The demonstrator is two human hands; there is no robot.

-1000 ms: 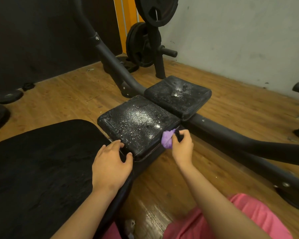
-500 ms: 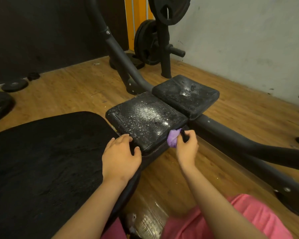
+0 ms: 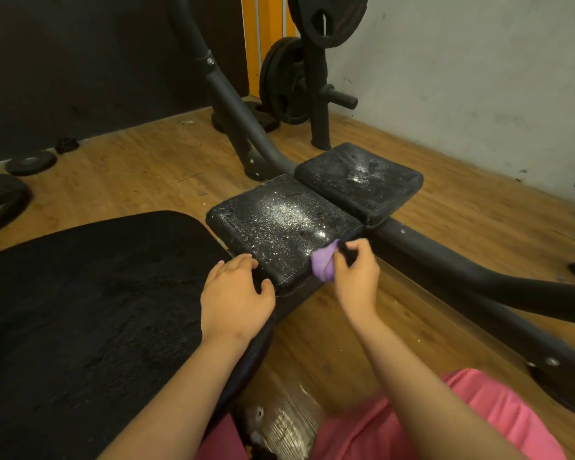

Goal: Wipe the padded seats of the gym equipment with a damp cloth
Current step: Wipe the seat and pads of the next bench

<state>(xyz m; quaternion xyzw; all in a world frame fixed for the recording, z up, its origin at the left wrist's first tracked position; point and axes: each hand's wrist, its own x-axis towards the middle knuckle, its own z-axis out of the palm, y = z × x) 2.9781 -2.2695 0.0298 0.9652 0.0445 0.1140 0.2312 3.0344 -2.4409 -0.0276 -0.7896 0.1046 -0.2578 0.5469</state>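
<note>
Two black padded seats sit on a dark metal frame. The near pad (image 3: 279,227) is speckled with white dust, and the far pad (image 3: 359,180) has a smaller dusty patch. My right hand (image 3: 356,277) grips a bunched purple cloth (image 3: 324,265) against the near pad's right front edge. My left hand (image 3: 234,297) rests on the near pad's front left corner, fingers spread and slightly bent over the edge.
A large black backrest pad (image 3: 80,310) fills the left foreground. The frame tube (image 3: 478,280) runs right across the wooden floor. Weight plates (image 3: 289,84) hang on a stand behind, and loose plates (image 3: 30,162) lie at far left. Pink trousers (image 3: 462,423) show below.
The right hand with the cloth has slid slightly nearer along the near pad's right edge. The left hand has stayed on the front corner. The view has shifted a little.
</note>
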